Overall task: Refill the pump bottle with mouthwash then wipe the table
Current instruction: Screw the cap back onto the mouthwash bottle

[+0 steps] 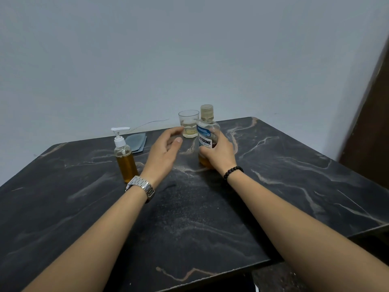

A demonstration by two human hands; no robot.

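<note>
The right hand (219,153) was wrapped around the lower half of the mouthwash bottle (207,131), fingers curled round its front and covering part of the label. The bottle stood upright on the dark marbled bench (210,218), its clear cap (207,112) on, with a little amber liquid showing at the bottom below the hand. A string of dark beads (232,171) circled that wrist.

The left hand (165,151) hovered just left of the bottle, fingers relaxed and loosely spread, thumb held apart, gripping nothing. Its fingertips reached towards the small clear glass (188,123), which stood against the far edge of the bench just behind and to the left of the mouthwash bottle, with some pale liquid in its base. Whether the fingertips touched the glass I could not tell. A metal watch (140,186) sat on the left wrist.

The pump bottle (124,157) stood upright to the left of the left hand, close beside the wrist, about two thirds full of amber liquid, its white pump head (120,133) fitted and its spout pointing right. Behind it, near the wall (189,49), a folded grey-blue cloth (136,142) lay flat on the bench. A thin wire (151,122) ran along the wall behind the cloth.
</note>
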